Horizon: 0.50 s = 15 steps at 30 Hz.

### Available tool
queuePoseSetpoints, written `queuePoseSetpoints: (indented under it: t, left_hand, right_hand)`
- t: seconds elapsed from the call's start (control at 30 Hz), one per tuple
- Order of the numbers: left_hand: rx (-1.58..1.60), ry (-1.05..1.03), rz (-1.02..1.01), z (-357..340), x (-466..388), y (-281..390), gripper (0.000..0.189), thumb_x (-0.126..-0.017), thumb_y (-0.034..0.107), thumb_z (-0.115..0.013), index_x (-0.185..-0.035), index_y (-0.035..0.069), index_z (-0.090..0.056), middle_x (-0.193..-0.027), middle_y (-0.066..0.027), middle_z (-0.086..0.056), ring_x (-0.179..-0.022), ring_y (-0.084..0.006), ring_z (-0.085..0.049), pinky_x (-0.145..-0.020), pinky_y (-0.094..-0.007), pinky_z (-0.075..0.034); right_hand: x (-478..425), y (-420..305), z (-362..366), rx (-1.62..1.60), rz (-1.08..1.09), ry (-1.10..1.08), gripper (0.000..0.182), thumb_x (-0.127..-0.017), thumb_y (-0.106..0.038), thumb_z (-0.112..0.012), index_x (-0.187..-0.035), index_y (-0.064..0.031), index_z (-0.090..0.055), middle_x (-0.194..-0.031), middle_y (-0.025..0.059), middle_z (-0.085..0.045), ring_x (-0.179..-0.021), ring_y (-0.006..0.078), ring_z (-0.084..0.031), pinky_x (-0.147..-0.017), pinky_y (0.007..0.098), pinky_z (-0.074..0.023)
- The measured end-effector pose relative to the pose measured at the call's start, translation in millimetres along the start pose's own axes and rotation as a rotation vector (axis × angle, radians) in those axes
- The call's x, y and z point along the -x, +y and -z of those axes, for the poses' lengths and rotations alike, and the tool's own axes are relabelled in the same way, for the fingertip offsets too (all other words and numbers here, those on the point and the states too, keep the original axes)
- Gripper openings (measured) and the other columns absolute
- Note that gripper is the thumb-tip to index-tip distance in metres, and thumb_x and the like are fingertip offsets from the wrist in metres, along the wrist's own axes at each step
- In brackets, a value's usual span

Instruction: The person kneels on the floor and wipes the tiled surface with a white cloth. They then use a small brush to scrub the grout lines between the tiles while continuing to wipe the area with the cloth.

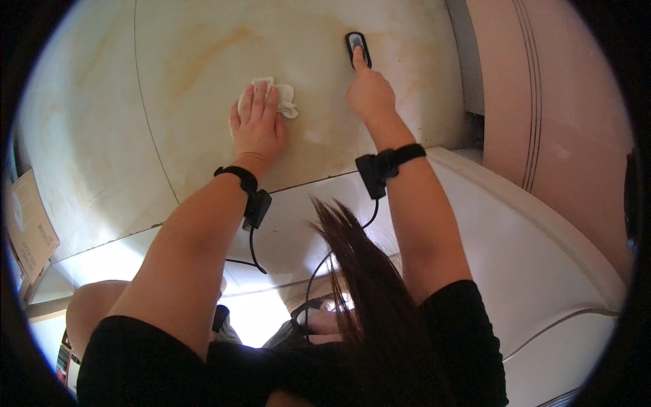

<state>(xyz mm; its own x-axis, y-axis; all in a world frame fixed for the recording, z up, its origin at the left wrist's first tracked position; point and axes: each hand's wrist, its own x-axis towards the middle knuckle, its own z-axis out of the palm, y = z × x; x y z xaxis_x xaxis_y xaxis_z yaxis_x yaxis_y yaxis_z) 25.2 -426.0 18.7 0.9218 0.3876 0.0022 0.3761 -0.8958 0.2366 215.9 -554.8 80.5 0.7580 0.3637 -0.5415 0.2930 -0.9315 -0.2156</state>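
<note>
A crumpled white cloth or paper wipe (286, 95) lies under my left hand (260, 119), which presses it flat against the marble-patterned tile surface (193, 102). Its fingers point away from me, slightly spread. Further up and to the right, my right hand (373, 91) grips a small black oblong brush-like tool (356, 41) with a grey top. The index finger lies stretched along that top while the other fingers are curled. The tool's underside and whatever part sits in the palm are hidden.
Dark joints divide the tiles. A pinkish panel with vertical grooves (513, 86) rises at the right, and a white curved-edged panel (508, 229) is below it. A cardboard box (31, 224) stands at far left. Black wrist straps with devices (375, 175) trail cables; hanging hair (366, 264) covers part of the view.
</note>
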Motion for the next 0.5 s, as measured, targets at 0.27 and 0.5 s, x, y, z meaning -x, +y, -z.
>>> queuePoseSetpoints:
  t: [0.27,0.5]
  left_hand:
    - [-0.022,0.074,-0.008,-4,-1,-5,0.049,-0.09,0.024,-0.049,-0.138,0.014,-0.044,-0.148,-0.0059,-0.037,-0.139,-0.0284,-0.03,-0.111,-0.0509,-0.02]
    - [0.009,-0.002,0.001,1,-4,4,0.052,-0.091,0.022,-0.046,-0.142,0.015,-0.04,-0.15,-0.0069,-0.034,-0.141,-0.0293,-0.026,-0.113,-0.0507,-0.017]
  right_hand:
    - [-27,-10,-1,-0.028,-0.016,0.075,0.066,-0.089,-0.009,-0.048,-0.15,-0.0178,-0.025,-0.11,0.0215,-0.064,-0.1,0.035,-0.064,-0.085,0.0446,-0.0509]
    - [-53,13,5,-0.203,0.079,0.148,0.07,-0.084,-0.009,-0.052,-0.15,-0.0189,-0.027,-0.11,0.0257,-0.063,-0.1,0.0388,-0.062,-0.086,0.0441,-0.0489]
